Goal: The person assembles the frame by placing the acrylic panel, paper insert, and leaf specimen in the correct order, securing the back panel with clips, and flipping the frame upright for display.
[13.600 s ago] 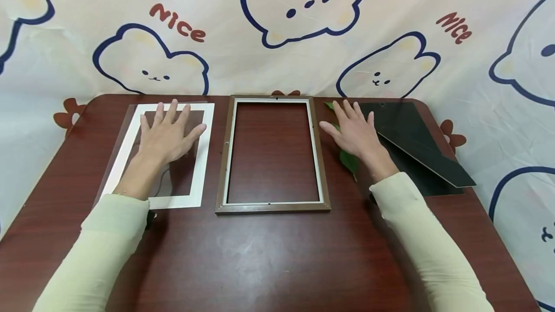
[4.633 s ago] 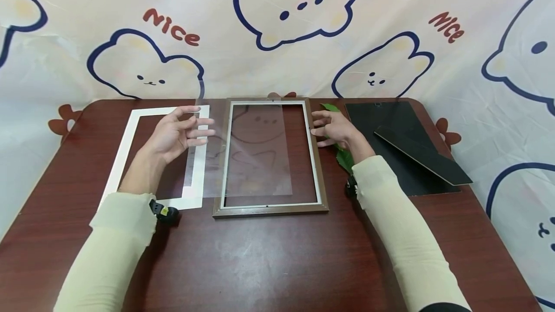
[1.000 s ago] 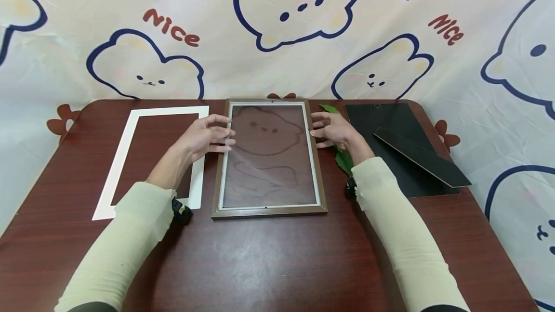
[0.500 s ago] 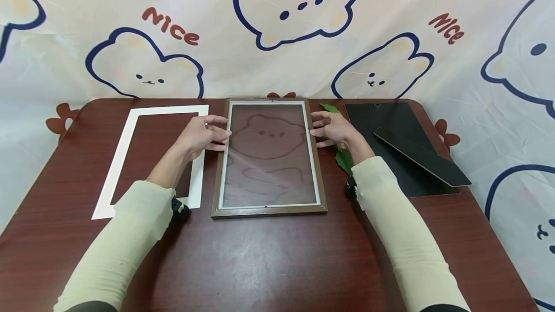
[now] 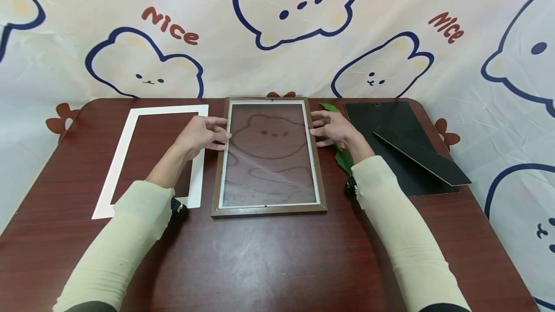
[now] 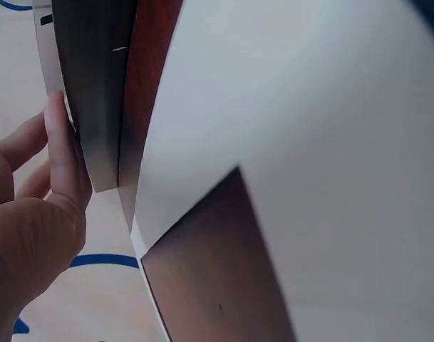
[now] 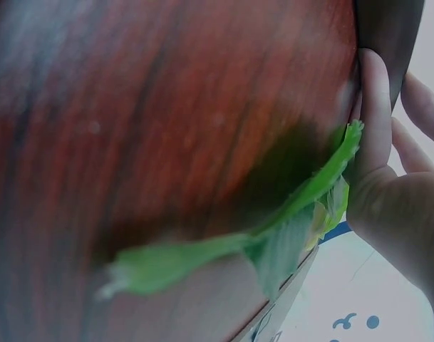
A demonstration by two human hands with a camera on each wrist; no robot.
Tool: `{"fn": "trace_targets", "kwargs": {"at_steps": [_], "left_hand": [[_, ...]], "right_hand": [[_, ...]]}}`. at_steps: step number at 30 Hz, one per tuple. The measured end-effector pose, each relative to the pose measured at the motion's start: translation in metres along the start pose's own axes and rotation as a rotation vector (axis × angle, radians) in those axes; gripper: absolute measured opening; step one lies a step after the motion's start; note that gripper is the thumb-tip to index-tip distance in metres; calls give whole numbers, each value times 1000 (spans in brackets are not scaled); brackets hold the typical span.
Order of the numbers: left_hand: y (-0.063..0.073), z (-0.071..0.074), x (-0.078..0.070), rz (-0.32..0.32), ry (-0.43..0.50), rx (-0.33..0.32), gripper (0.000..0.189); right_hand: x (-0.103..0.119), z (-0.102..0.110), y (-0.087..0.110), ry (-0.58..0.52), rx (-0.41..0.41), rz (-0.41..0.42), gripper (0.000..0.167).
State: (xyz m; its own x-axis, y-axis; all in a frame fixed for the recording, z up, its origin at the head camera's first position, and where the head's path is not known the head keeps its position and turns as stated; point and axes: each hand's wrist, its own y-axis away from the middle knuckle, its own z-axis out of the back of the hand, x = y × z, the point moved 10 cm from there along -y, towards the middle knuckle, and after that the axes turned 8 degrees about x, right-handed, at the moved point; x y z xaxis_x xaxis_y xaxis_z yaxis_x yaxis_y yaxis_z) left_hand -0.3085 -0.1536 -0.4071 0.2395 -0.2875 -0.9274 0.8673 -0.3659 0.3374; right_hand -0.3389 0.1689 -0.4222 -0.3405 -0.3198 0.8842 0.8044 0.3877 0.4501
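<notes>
A brown picture frame [image 5: 269, 214] with a pale inner rim lies at the table's back middle. A clear plastic sheet [image 5: 270, 182] covers its opening and shows wavy reflections. My left hand [image 5: 197, 136] is at the frame's left side, fingertips pinching the sheet's edge; in the left wrist view a digit of the left hand [image 6: 42, 206] lies along the frame's dark outer side. My right hand [image 5: 334, 129] holds the frame's right side, fingertips on the bar. A green leafy stem [image 7: 302, 192] lies beneath and beside that hand, partly hidden by it.
A white mat with a cut-out window [image 5: 123, 148] lies left of the frame, under my left forearm. A black backing board [image 5: 381, 114] with a raised stand leg [image 5: 420, 155] lies at the right. A cartoon-printed cloth [image 5: 260, 71] hangs behind the reddish-brown table [image 5: 260, 259].
The clear sheet has come from the white mat over to the frame and now lies across it. Lately its reflections have shifted and my left fingers have drawn back slightly left. The right hand stays put.
</notes>
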Motion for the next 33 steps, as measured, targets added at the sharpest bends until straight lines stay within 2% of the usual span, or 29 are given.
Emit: {"fn": "trace_targets", "kwargs": {"at_steps": [10, 17, 23, 33], "left_hand": [[2, -3, -1, 2, 37, 38, 64], [1, -4, -5, -11, -29, 29, 66], [1, -3, -7, 12, -110, 10, 63], [0, -1, -5, -3, -144, 8, 65]], "right_hand": [[-2, 1, -1, 1, -3, -7, 66], [-2, 1, -1, 1, -9, -7, 66], [-2, 2, -1, 2, -10, -6, 66], [-3, 1, -3, 2, -7, -9, 66]]}}
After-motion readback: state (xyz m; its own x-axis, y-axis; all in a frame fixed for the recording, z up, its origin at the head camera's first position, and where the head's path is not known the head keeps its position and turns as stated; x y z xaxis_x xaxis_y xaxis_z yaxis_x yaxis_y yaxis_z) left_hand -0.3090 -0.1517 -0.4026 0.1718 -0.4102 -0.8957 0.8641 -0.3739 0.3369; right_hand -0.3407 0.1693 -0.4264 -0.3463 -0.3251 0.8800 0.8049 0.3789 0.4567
